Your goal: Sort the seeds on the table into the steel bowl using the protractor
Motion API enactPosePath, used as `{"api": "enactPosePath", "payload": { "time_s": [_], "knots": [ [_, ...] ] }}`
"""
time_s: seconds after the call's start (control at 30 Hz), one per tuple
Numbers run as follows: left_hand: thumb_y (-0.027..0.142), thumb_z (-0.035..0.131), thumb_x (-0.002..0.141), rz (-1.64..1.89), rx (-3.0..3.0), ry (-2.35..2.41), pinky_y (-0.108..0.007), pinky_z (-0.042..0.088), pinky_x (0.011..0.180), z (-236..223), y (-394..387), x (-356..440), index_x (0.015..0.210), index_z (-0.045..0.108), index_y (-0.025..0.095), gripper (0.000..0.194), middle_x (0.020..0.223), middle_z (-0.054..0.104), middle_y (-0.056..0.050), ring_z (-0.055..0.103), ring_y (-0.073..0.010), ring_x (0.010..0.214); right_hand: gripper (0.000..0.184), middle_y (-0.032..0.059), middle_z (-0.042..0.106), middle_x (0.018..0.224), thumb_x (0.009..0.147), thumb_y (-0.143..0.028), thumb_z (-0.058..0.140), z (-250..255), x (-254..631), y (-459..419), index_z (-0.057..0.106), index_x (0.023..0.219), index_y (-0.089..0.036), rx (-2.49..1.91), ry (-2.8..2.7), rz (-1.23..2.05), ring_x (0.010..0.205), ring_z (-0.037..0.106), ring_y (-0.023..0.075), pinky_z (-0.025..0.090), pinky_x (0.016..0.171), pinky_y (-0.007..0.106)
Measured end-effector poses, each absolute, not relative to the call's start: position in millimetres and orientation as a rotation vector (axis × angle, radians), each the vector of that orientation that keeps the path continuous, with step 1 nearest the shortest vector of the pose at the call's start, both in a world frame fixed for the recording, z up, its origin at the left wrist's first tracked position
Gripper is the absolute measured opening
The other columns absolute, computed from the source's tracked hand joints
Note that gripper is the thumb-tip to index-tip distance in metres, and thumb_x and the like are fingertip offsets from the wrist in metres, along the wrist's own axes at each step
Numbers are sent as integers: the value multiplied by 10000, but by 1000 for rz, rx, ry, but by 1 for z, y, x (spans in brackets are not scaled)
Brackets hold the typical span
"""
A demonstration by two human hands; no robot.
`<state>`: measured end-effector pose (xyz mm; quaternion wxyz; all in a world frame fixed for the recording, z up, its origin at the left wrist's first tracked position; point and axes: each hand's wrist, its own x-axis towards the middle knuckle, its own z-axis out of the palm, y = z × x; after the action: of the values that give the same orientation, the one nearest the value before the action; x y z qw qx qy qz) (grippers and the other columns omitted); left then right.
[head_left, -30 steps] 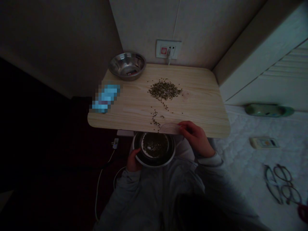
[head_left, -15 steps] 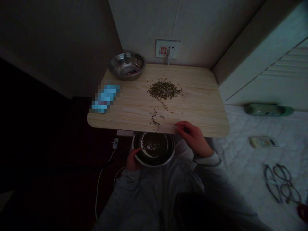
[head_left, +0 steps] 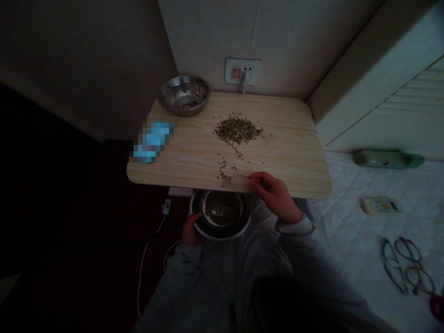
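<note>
Under the table's front edge, my left hand grips the rim of a metal bowl, its thumb over the near left side. Small dark green beans or seeds cover the bowl's bottom. My right hand pinches a thin, see-through flat piece, perhaps plastic, at the front of the wooden table. Its left end is beside a short trail of the same beans. Farther back lies a wider heap of beans, spread loosely on the wood.
A second metal bowl stands at the back left, with a blurred-out bright phone-like object in front of it. Behind is a wall socket with a plug. On the bed at right lie a remote, a green object and glasses.
My right hand has shifted slightly left with the see-through piece, whose end now reaches the nearest beans. My left hand and the bowl beneath stay almost where they were.
</note>
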<state>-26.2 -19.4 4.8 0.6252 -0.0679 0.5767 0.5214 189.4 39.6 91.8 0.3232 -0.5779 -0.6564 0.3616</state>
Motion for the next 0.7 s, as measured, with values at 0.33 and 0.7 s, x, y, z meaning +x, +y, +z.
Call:
{"api": "enactPosePath", "payload": {
  "time_s": [0.33, 0.7],
  "knots": [
    [156, 515, 598, 1060, -258, 1235, -353, 452, 699, 27, -13, -16, 491, 597, 181, 137, 530, 641, -42, 580, -251, 808, 221, 11, 542, 668, 746, -271, 429, 96, 182, 40, 540, 906, -167, -1542, -1770, 873, 605, 483, 103, 378, 562, 220],
    [141, 573, 538, 1173, -167, 1227, -355, 447, 706, 13, -20, -23, 559, 599, 196, 65, 568, 646, -8, 581, -237, 809, 220, 0, 513, 649, 737, -270, 441, 92, 185, 40, 535, 901, -157, -1534, -1687, 887, 579, 458, 91, 361, 538, 207]
  ]
}}
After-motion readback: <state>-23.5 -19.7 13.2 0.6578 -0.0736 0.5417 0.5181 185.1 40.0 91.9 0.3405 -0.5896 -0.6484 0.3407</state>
